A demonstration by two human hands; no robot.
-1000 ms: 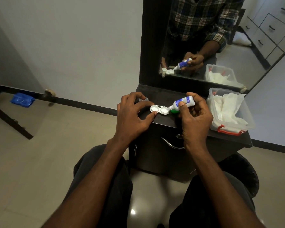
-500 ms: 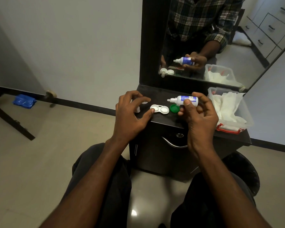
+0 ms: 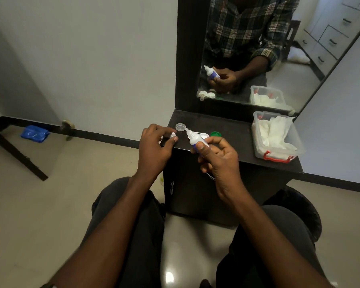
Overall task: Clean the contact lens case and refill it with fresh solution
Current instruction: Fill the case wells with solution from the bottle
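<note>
My right hand (image 3: 218, 154) grips a small white solution bottle (image 3: 193, 139) with a blue label, nozzle tilted up and to the left. The bottle hides most of the white contact lens case (image 3: 203, 134) lying on the dark cabinet top (image 3: 227, 129). My left hand (image 3: 154, 148) pinches a small white bottle cap (image 3: 173, 135) at the cabinet's left edge. A clear round case lid (image 3: 180, 127) lies just behind the nozzle. A green case lid (image 3: 216, 134) lies to the right of the case.
A clear plastic box (image 3: 279, 151) with red clasps holds white tissues at the right of the cabinet top. A mirror (image 3: 258, 48) stands behind it. A blue cloth (image 3: 34, 133) lies on the floor at the left wall.
My right hand lifted the bottle off the case and swung its nozzle up and left. My left hand left the case and took hold of the small white cap.
</note>
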